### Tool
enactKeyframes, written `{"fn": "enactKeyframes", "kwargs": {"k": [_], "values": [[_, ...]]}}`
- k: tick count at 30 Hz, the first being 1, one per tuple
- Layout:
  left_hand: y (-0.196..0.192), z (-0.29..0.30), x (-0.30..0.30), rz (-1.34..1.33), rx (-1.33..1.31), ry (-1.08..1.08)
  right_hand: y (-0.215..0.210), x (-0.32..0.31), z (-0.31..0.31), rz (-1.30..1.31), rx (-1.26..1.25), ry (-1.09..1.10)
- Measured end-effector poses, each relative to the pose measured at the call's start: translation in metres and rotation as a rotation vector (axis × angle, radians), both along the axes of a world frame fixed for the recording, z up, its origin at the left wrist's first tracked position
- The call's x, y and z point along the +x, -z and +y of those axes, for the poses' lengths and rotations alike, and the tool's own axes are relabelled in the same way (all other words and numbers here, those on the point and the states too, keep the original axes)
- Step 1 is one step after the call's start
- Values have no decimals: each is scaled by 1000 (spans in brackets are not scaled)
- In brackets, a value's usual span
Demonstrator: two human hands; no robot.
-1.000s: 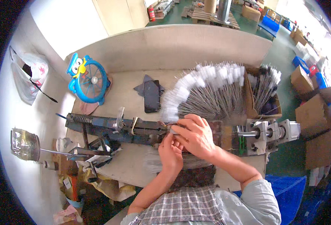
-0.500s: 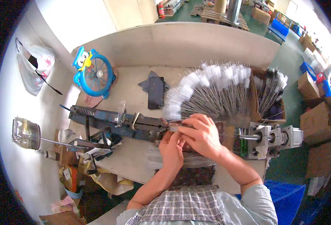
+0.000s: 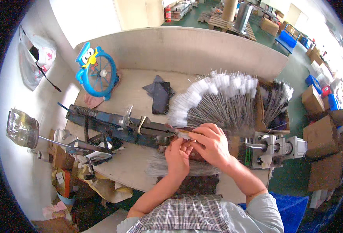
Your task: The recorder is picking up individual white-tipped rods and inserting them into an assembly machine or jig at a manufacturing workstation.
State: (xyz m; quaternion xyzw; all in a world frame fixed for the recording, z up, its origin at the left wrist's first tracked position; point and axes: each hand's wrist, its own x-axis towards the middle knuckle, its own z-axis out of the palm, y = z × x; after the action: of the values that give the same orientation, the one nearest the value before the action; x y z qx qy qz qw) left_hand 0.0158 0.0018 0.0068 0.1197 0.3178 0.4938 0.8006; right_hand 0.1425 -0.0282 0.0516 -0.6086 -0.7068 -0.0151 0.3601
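Observation:
My left hand (image 3: 177, 158) and my right hand (image 3: 212, 144) meet at the middle of the bench, fingers pinched together. A small whitish piece (image 3: 184, 135) shows at their fingertips, beside the end of a long dark metal rail fixture (image 3: 148, 127). My right fingers press on it from the right; the left fingertips touch it from below. What else the fingers hold is hidden. Just beyond my hands lies a fan of wire-stemmed brushes (image 3: 222, 97) with white bristle heads. Thin pale wires (image 3: 159, 165) lie under and beside my left hand.
A motor with a shaft (image 3: 272, 146) stands at the right. A cardboard box (image 3: 261, 112) holds dark-headed brushes (image 3: 276, 101). Behind the rail are a phone (image 3: 161, 98) and a blue toy-like fan (image 3: 99, 73). A clear container on an arm (image 3: 22, 128) juts at the left.
The view has shifted slightly. My hands stay together at the rail's end; my right fingers have changed position and more of the whitish piece shows.

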Motion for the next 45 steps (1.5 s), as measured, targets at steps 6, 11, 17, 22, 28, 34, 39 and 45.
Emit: {"fn": "enactKeyframes", "kwargs": {"k": [6,11,17,22,28,34,39,45], "values": [[1,2,0,-47,-12,8,-2,-2,2,40,37,-15],[3,-2,-2,9,25,-8,3,-20,6,37,56,57],[-8,0,6,80,59,-21,6,-11,1,-18,100,57],[0,2,2,56,87,-2,3,-11,2,-33,81,48],[-1,2,6,67,71,-8,3,-8,3,-23,76,47],[2,3,0,77,79,25,-11,-4,-8,-74,18,104],[0,0,-5,40,39,6,3,0,-17,-158,-47,85],[-7,-2,-8,64,91,109,-5,10,-23,-82,-36,56]]}}
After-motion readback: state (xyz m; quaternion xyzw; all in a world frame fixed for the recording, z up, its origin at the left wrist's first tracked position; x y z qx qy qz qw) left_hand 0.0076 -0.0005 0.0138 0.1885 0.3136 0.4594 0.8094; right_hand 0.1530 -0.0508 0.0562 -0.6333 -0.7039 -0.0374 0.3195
